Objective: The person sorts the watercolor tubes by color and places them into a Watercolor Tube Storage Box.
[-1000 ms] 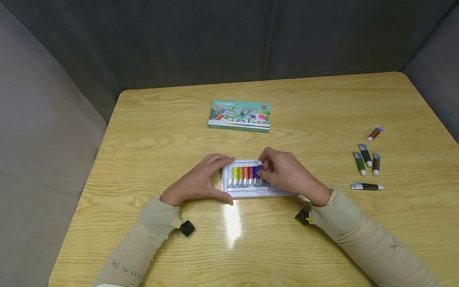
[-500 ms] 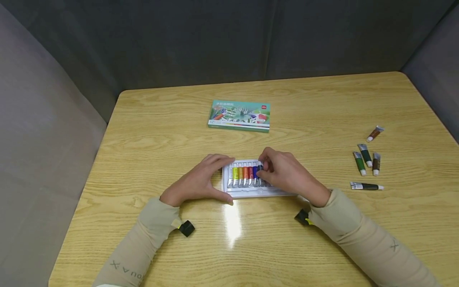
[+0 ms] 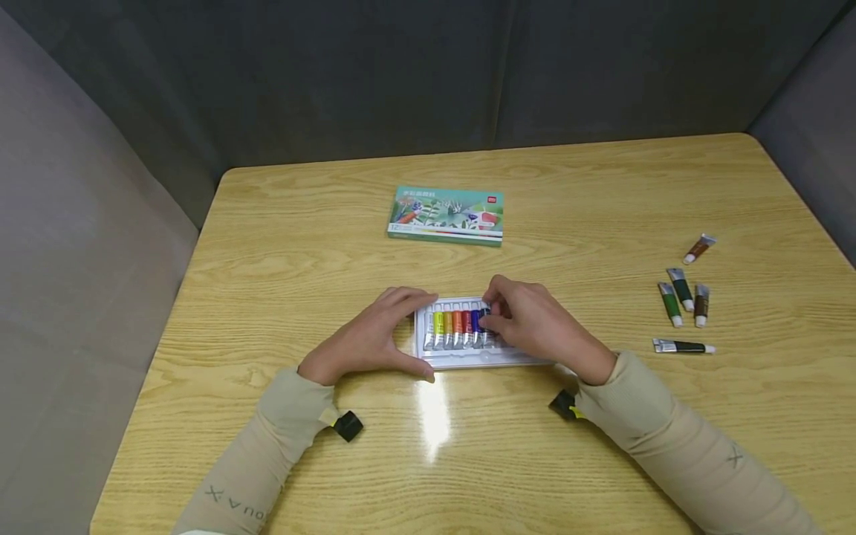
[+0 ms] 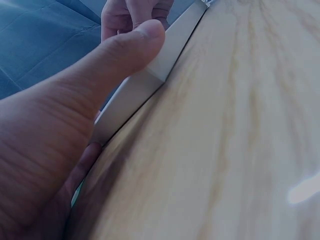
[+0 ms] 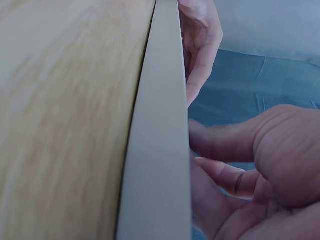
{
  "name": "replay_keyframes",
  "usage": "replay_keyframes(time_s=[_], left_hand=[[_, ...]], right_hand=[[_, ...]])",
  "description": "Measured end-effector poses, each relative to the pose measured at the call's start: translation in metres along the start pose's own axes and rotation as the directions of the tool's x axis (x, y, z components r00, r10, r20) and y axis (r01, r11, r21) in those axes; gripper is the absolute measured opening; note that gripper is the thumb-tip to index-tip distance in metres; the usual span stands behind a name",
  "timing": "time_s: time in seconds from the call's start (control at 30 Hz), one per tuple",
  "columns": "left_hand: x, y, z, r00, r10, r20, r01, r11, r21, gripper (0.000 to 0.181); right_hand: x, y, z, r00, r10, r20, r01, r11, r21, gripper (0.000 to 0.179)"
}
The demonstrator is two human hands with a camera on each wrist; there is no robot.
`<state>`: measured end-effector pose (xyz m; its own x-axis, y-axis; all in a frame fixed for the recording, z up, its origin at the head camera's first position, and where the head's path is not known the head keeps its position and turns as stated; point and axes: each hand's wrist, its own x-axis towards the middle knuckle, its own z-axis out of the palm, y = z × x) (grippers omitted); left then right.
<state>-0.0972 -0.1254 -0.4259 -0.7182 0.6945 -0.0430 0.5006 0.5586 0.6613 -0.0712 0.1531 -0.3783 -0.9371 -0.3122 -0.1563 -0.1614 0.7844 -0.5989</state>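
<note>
A white plastic tray (image 3: pixel 461 359) lies on the table with a row of small paint tubes (image 3: pixel 458 327) in it, running from white through yellow, orange and red to blue. My left hand (image 3: pixel 374 334) holds the tray's left end, thumb along the near side and fingers at the far corner. Over the right part of the tray, my right hand (image 3: pixel 535 319) pinches a dark blue paint tube (image 3: pixel 486 316) that lies in the row beside the blue one. The slots farther right are hidden under that hand. In the right wrist view the tray wall (image 5: pixel 155 140) hides the tubes.
Behind the tray lies a flat green paint box (image 3: pixel 446 215) with plant pictures. To the right are several loose tubes: a reddish-brown tube (image 3: pixel 699 249), a green tube (image 3: pixel 671 305), a dark green tube (image 3: pixel 681 290), a dark brown tube (image 3: pixel 701 305) and a black tube (image 3: pixel 684 347).
</note>
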Motion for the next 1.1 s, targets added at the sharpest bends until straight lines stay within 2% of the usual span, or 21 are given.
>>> replay_keyframes(time_s=[0.53,1.1], left_hand=[[0.0002,-0.0007,0.0005,1.000,-0.003,-0.001,0.003,1.000,-0.002,0.112],[-0.0002,0.0002,-0.0013,1.000,0.000,0.005,0.000,1.000,-0.001,0.112]], right_hand=[[0.0018,-0.0002,0.0017,0.999,0.039,0.006,-0.039,0.999,-0.003,0.015],[0.0033,0.0003,0.0034,0.999,0.043,0.009,-0.043,0.999,0.006,0.009]])
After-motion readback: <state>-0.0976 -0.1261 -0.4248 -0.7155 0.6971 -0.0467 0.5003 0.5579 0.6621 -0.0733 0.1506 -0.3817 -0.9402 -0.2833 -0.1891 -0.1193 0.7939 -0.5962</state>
